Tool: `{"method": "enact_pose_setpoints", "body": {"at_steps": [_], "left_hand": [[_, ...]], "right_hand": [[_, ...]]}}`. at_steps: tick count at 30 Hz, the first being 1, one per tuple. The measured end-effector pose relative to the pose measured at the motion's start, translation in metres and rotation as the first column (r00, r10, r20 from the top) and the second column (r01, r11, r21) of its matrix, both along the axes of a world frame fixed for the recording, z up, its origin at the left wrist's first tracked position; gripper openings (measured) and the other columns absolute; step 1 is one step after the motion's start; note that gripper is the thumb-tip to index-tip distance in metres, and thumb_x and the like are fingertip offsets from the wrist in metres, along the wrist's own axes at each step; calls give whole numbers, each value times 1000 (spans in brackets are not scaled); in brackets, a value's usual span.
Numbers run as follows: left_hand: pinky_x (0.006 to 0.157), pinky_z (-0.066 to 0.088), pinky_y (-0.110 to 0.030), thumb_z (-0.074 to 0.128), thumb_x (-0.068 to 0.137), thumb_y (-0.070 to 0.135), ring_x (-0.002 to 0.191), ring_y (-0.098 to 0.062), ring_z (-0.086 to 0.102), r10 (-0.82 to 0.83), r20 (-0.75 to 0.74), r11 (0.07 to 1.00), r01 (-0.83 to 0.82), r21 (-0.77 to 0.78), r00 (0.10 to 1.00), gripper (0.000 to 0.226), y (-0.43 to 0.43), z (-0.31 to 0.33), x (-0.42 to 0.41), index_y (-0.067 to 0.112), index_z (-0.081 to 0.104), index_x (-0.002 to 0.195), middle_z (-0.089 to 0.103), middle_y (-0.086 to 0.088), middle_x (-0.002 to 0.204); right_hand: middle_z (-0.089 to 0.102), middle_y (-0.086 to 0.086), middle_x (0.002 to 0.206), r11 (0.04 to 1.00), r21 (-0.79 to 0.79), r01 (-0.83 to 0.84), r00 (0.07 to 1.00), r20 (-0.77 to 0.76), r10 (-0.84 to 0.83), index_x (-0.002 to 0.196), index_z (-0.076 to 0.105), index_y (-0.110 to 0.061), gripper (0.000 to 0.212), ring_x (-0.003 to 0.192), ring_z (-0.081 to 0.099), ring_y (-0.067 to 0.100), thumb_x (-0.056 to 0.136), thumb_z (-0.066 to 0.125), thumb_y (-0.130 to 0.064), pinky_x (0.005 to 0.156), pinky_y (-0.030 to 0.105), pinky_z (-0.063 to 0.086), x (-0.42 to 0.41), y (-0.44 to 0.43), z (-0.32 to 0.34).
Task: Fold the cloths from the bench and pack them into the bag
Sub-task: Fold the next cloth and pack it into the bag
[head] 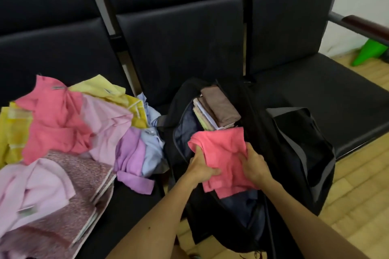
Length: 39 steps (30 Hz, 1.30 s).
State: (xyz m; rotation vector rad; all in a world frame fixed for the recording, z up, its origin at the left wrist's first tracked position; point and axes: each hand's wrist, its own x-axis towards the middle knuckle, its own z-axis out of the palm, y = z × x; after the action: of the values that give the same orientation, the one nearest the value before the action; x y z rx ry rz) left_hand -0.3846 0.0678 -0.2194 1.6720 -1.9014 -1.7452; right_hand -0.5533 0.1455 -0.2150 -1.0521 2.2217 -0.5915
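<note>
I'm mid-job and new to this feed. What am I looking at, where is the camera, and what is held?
No machine here: the grips are a person's bare hands. The single picture comes from a camera worn on the head, looking down. The left grip and right grip both hold a pink cloth over the open black bag, which already has folded cloths inside. A pile of loose cloths lies on the black bench to the left.

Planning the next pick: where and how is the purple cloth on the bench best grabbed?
Pinch the purple cloth by its loose bottom flap, coming from the front, likely: the flap lies flat and uncovered on the bench, while its upper part is crowded by the blue cloth.
</note>
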Motion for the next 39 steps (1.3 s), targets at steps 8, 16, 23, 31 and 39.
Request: {"method": "enact_pose_setpoints", "body": {"at_steps": [8, 16, 23, 31, 39], "left_hand": [[103, 47, -37, 87, 75, 26, 132, -32, 47, -24, 158, 998, 33, -54, 987, 134, 4, -3, -6, 17, -19, 155, 37, -16, 149], [93, 54, -33, 80, 81, 18, 116, -22, 62, 139, -85, 981, -149, -127, 987, 95, 16, 35, 26, 23, 23, 157, 60, -4, 131], [55, 56, -25, 65, 94, 6, 70, -15, 67, 339, -408, 906, -411, -103, 848, 13, 59, 87, 141, 19, 68, 93, 70, -11, 93], [48, 50, -28, 73, 88, 9, 58, -15, 62, 546, -241, 731, -597, -330, 802, 13, 85, 80, 327, 16, 70, 77, 69, 4, 67], [80, 53, -29, 70, 90, 22, 92, -15, 69, 468, 70, 733, -342, -588, 881, 9, 59, 62, 386, 21, 74, 98, 74, 7, 97]], "right_hand": [[59, 27, 125, 993, 115, -2, 999, -53, 9, 143, 39, -13, 49, 112, 57, 46, 100, 51, -31, 94, 45, 46, -6, -12, 0], [63, 17, 125, 987, 126, -97, 987, -113, 112, 138, 47, -7, 52, 116, 58, 37, 93, 62, -28, 92, 37, 45, 27, 18, 52], [69, 6, 119, 948, -213, -235, 972, -75, 224, 120, 65, -12, 30, 111, 63, 23, 93, 64, -23, 93, 32, 45, 125, 38, 101], [71, -6, 102, 863, -279, -421, 872, 138, 470, 113, 67, -19, 24, 96, 68, 10, 89, 68, -22, 92, 27, 51, 295, 38, 93], [64, 4, 98, 982, -79, -174, 676, 715, 178, 122, 59, -13, 30, 78, 61, 14, 96, 54, 0, 72, 29, 55, 399, -13, 88]]}}
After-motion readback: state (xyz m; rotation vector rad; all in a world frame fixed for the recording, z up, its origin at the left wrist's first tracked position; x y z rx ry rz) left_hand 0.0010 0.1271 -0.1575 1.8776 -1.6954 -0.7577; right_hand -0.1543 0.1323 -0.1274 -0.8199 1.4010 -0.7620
